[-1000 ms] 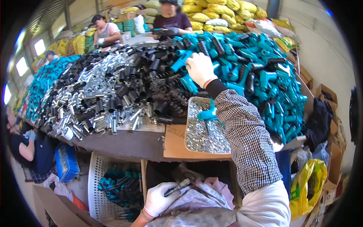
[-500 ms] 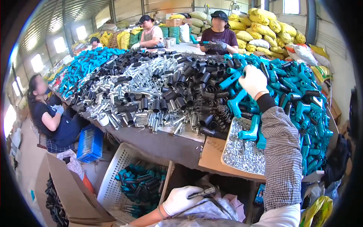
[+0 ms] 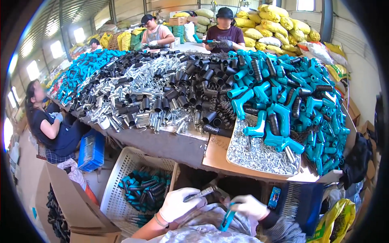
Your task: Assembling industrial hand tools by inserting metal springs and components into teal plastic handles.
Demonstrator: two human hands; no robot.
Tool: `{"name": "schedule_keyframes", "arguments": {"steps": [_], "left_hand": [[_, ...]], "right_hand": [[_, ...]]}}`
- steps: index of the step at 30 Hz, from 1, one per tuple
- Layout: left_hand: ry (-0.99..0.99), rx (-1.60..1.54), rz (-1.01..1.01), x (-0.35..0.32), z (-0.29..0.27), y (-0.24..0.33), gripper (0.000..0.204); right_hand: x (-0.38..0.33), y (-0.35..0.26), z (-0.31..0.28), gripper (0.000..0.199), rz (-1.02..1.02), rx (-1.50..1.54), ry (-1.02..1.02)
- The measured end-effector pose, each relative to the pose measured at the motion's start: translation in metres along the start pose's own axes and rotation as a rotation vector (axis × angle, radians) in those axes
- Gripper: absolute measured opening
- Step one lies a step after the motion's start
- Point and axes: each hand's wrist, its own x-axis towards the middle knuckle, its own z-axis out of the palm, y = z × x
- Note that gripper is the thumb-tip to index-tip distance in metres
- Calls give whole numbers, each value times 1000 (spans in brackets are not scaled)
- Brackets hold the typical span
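In front of my lap, my left hand (image 3: 178, 205), in a white glove, is closed around a slim metal tube-like part (image 3: 206, 192) that points up to the right. Just right of it, my right hand (image 3: 251, 206), also gloved and slightly blurred, grips a teal plastic pistol-shaped housing (image 3: 227, 220) hanging downward. The two parts are close but appear apart. On the table's right lies a heap of similar teal housings (image 3: 279, 115), some with black sleeves. Beneath its near edge, a shallow tray (image 3: 263, 162) holds many small silvery pieces.
Metal tubes (image 3: 150, 77) and black sleeves (image 3: 202, 85) cover the table's middle. Below stand a white perforated basket (image 3: 114, 184) of teal-and-black parts, an open cardboard box (image 3: 67, 198) and a blue crate (image 3: 91, 152). Co-workers sit across and at left. A yellow bag (image 3: 338, 218) stands at right.
My right hand has come back from the teal heap to my lap with a teal housing. My left hand, still holding the metal part, has shifted slightly left and up in view.
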Motion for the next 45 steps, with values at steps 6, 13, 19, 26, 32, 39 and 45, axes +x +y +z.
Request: {"name": "schedule_keyframes", "arguments": {"steps": [6, 13, 19, 26, 32, 39, 45], "left_hand": [[-26, -15, -45, 7, 6, -5, 29], [4, 63, 18, 40, 6, -48, 32], [-35, -15, 55, 91, -22, -102, 31], [-141, 97, 185, 96, -48, -100, 31], [-242, 62, 231, 142, -65, -95, 31], [-337, -39, 191, 184, -69, -95, 31], [-451, -163, 8, 228, -74, -90, 30]], "right_hand": [[-6, 78, 49, 35, -524, -193, 146], [32, 16, 1, 40, -287, 199, 234], [68, 4, 13, 36, -161, 173, 192], [64, -12, 13, 32, -148, 297, 228], [71, -24, 13, 36, -159, 264, 198], [73, -25, 20, 32, -111, 248, 182], [69, -22, 24, 39, -114, 300, 161]]}}
